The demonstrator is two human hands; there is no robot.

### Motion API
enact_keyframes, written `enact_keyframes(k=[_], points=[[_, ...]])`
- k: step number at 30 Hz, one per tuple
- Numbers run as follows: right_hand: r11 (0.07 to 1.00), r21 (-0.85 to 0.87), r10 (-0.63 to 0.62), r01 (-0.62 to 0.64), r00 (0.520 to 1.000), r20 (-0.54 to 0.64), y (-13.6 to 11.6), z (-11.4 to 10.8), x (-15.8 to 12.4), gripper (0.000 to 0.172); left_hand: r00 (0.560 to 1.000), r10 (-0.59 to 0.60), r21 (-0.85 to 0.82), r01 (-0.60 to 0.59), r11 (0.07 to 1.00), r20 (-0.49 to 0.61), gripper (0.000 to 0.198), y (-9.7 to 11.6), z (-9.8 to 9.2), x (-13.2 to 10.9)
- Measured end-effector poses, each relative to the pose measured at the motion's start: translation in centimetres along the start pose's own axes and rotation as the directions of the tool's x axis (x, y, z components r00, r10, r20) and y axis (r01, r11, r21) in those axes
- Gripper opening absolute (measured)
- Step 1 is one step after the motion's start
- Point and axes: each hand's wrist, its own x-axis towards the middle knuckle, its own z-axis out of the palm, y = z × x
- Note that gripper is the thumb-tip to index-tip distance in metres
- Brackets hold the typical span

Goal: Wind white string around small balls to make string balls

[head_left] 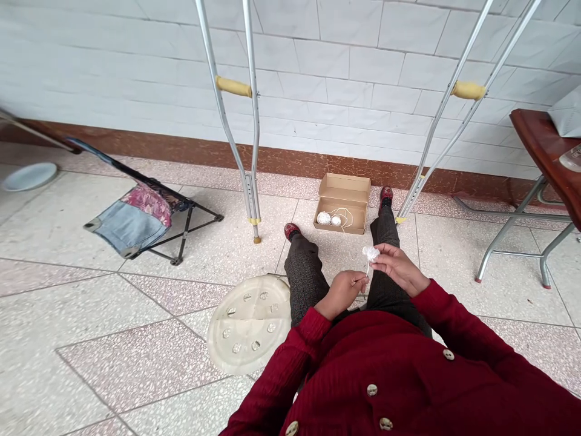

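Observation:
My right hand (397,266) pinches a small bundle of white yarn (370,253) between thumb and fingers, above my lap. A strand runs down from the bundle to my left hand (344,292), whose fingers are closed on it. Both hands are close together, between my knees. On the floor past my feet lies an open cardboard box (345,188). Inside it are two white yarn balls (324,218) and some loose loops of yarn (344,216).
Two metal crutches (252,133) with yellow grips lean on the tiled wall. A folding stool (136,212) stands at left, a round plastic stool (249,324) beside my left leg. At right is a brown table (540,145) with metal legs; a pale basin (29,176) lies far left.

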Motion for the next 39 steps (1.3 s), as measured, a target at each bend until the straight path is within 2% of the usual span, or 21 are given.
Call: enact_keyframes(k=[2,4,7,11,15,18,21,24,27,31,35,37,39], points=[[0.998,-0.045,-0.046,0.042,0.994,-0.097,0.5,-0.5,1.6,0.029,1.000,0.010,0.090,-0.012,0.996,0.026,0.037,0.4,0.1,-0.6],[0.994,-0.086,-0.071,0.061,0.989,-0.127,1.8,-1.0,2.8,0.029,0.998,0.041,0.182,-0.048,0.982,0.041,0.036,0.9,-0.2,-0.9],[0.988,-0.147,-0.066,0.051,0.993,-0.097,4.3,-1.1,3.2,0.032,0.992,0.116,0.294,-0.126,0.947,0.052,0.031,1.4,-1.2,-0.9],[0.979,-0.205,0.023,-0.019,1.000,0.017,6.5,-0.7,1.2,0.033,0.982,0.189,0.357,-0.181,0.917,0.012,0.027,1.2,-3.2,0.3],[0.980,-0.140,0.164,-0.141,0.972,0.171,4.8,-0.2,-1.1,0.034,0.991,0.132,0.200,-0.125,0.972,-0.024,0.030,0.4,-4.3,1.8],[0.986,0.015,0.156,-0.164,0.959,0.237,2.2,0.0,-1.7,0.034,0.996,0.070,-0.003,-0.070,0.998,-0.052,0.031,0.2,-3.4,2.3],[0.988,0.113,0.083,-0.106,0.978,0.193,0.0,0.1,-1.3,0.032,0.997,0.024,-0.097,-0.031,0.995,-0.075,0.033,0.1,-2.0,2.1],[0.990,0.136,0.026,-0.037,0.996,0.081,-0.9,0.0,-0.1,0.031,0.998,-0.006,-0.114,-0.001,0.993,-0.063,0.036,0.0,-1.1,1.3],[0.998,0.008,-0.062,0.063,0.998,-0.028,-0.4,-0.3,1.5,0.034,1.000,-0.004,-0.098,0.002,0.995,-0.023,0.037,-0.1,-0.7,0.5],[0.954,-0.251,-0.189,0.164,0.979,-0.081,2.0,-1.0,3.2,0.032,0.998,0.062,0.102,-0.063,0.993,0.013,0.034,0.3,-0.6,-0.1],[0.932,-0.338,-0.132,0.128,0.991,0.011,4.7,-1.2,2.3,0.026,0.989,0.145,0.267,-0.132,0.955,-0.027,0.030,0.8,-1.9,0.1],[0.930,-0.356,-0.067,0.093,0.994,0.086,5.3,-1.0,0.8,0.028,0.984,0.167,0.281,-0.144,0.949,-0.061,0.029,0.7,-3.0,0.4],[0.952,-0.302,0.017,0.037,0.984,0.175,5.2,-0.5,-0.9,0.034,0.985,0.157,0.237,-0.135,0.962,-0.077,0.029,0.4,-3.8,0.7]])
